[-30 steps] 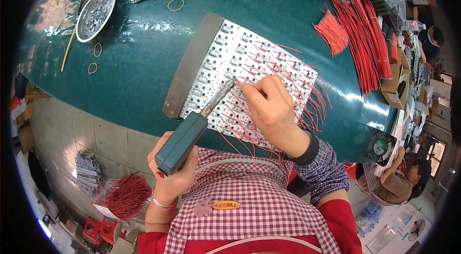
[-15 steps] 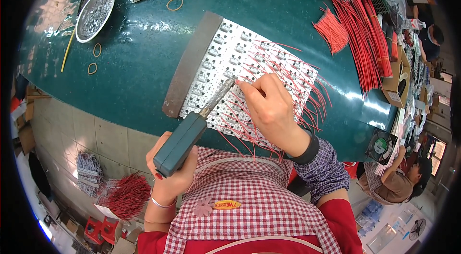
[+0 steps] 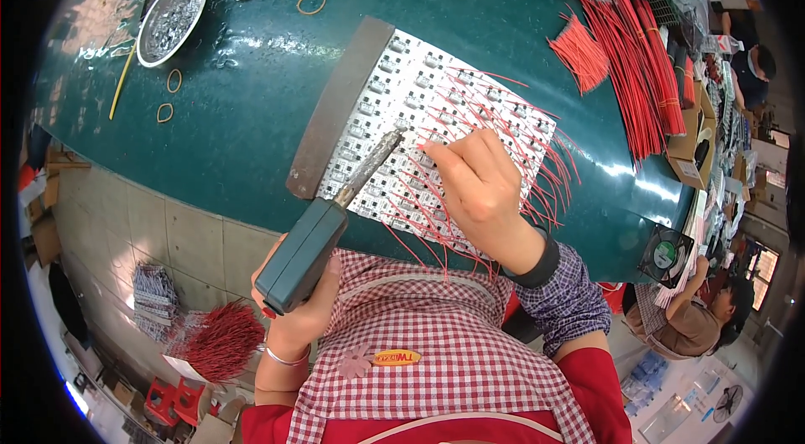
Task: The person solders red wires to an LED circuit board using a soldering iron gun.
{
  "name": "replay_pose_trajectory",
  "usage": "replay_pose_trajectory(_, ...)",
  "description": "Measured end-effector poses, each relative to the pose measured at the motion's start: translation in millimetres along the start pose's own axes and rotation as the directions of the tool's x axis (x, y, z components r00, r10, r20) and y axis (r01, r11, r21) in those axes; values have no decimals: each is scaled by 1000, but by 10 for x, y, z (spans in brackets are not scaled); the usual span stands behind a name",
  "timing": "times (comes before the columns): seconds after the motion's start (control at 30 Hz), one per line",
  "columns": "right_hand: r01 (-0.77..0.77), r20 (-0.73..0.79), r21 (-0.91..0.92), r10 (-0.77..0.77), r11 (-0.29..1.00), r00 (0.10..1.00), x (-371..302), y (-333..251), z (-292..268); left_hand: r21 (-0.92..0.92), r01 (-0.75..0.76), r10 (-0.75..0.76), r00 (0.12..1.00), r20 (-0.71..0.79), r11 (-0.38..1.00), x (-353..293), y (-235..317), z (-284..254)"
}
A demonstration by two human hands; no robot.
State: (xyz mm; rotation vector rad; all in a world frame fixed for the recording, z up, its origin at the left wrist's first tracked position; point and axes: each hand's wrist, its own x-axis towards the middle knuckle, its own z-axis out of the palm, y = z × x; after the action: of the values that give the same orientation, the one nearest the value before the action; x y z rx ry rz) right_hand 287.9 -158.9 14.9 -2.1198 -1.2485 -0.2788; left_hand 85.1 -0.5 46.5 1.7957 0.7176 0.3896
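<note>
My left hand [image 3: 303,310] is wrapped round the dark green body of a soldering iron [image 3: 303,255] with a pistol-like shape. Its metal tip [image 3: 373,166] slants up and to the right over a white panel of small circuit boards [image 3: 381,109], ending among the black components. Just right of that tip, my right hand [image 3: 480,188] is closed in a pinch above the panel. A red spot shows at its fingertips; whether it is wire or a nail I cannot tell. Thin red wires [image 3: 549,192] stick out from the panel's right part and trail past its edges.
A brown bar [image 3: 342,109] lies along the panel's left edge. At the far left is a white bowl [image 3: 199,12] of silvery bits. Bundles of red wire [image 3: 625,75] lie at the right, near a small black fan [image 3: 665,253]. Another person [image 3: 700,318] sits at the right.
The iron's tip has drawn slightly left, and my right hand has shifted a little to the right. The gap between tip and fingertips has widened.
</note>
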Motion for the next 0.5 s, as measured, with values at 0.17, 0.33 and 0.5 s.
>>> replay_pose_trajectory(0.17,-13,56,50,11,999,998,-28,-8,-19,-43,8,-9,1000,-14,999,-43,-48,9)
replay_pose_trajectory(0.33,5,79,65,-10,998,997,-19,3,-14,-13,-10,10,999,42,1000,-63,-55,-18)
replay_pose_trajectory(0.5,-54,107,39,49,998,993,-14,-31,-25,-24,69,-67,995,80,997,-55,-29,-23)
